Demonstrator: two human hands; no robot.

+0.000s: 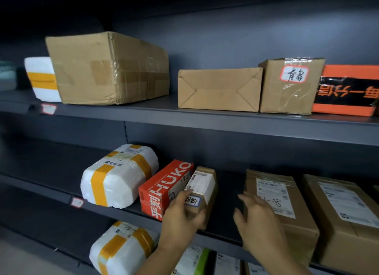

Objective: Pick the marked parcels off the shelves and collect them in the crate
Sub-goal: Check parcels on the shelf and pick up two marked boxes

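Note:
A small brown parcel (205,184) with a white shipping label and a blue-edged handwritten tag stands on the middle shelf, next to a red box (164,188). My left hand (180,219) grips this small parcel at its front end, thumb on top and fingers round its underside. Just to its right my right hand (258,223) hovers with fingers spread, holding nothing, in front of a brown box (281,205) marked "8-". On the upper shelf a brown carton (289,86) carries a red-edged handwritten tag. No crate is in view.
The grey shelf edge (205,119) runs across the view. The upper shelf holds a large brown carton (106,69), a flat brown box (219,90), a white foam box (41,78) and an orange-black box (348,90). Foam boxes (117,176) and another carton (344,217) sit lower.

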